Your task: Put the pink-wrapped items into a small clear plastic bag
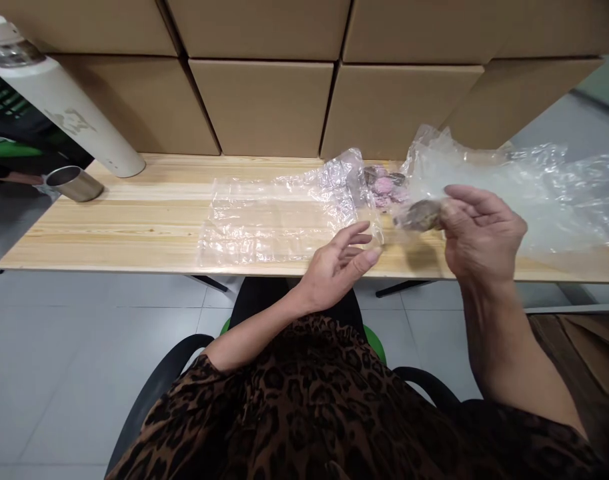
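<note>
One brown lump point(418, 215), two plastic bags point(264, 220).

Light pine-wood table point(149, 220) is carrying the items. A flat, clear plastic bag point(264, 220) is lying at centre. A crumpled clear plastic bag holding pink and brown pieces point(379, 183) is sitting right of it. A large wrinkled clear plastic sheet point(559, 193) is covering the right end. A white cylindrical flask point(69, 113) and a steel cup point(74, 183), on its side, are resting at left.
</note>
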### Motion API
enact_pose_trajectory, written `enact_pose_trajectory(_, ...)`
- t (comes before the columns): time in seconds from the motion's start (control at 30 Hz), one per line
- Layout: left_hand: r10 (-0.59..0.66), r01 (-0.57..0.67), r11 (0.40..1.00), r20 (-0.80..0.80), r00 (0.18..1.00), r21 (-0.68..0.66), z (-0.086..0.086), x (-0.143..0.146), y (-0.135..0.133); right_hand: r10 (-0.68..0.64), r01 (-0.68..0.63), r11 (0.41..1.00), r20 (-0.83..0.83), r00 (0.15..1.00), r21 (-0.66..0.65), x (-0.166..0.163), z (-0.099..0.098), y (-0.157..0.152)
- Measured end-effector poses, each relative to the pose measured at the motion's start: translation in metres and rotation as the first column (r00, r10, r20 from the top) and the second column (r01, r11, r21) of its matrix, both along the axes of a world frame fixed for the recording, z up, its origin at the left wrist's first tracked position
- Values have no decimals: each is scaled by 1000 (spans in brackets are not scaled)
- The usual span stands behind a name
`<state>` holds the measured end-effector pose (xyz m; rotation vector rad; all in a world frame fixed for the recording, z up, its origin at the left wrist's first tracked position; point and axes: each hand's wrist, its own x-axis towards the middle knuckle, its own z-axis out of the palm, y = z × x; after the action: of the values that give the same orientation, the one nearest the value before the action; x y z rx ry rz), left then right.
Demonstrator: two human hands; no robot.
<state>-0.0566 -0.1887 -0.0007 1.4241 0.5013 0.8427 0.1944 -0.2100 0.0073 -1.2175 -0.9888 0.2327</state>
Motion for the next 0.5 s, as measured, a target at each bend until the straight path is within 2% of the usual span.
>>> enact_pose_trajectory(0.03,-67,72,990,45,997,-121,1,3,0,100,-99,993,14,995,-64,-13,5,-8)
enact_pose_trajectory(0.1,-160,189,942,122,979,-276,-1,9,0,263,-244,952,83,961,-184,-34,12,-21)
enact_pose_trajectory(0.17,-172,222,910,169,971,-350,-4,13,0,315,-253,928,211,925,-273,-37,11,-23)
enact_pose_trajectory(0.23,-105,169,905,181,978,-390,-10,13,1,246,-106,938,420,874,-330,-22,3,-14)
enact_pose_trajectory(0.27,-59,129,904,181,982,-407,-12,12,2,195,0,941,543,816,-339,-10,-4,-8)
enact_pose_trajectory(0.33,26,56,898,181,983,-436,-16,10,5,160,181,921,757,634,-346,14,-19,5)
enact_pose_trajectory(0.4,78,19,890,194,978,-456,-19,6,7,165,280,903,865,474,-325,32,-35,14)
enact_pose_trajectory(0.5,100,21,879,227,969,-477,-21,3,10,145,340,898,919,368,-278,40,-47,18)
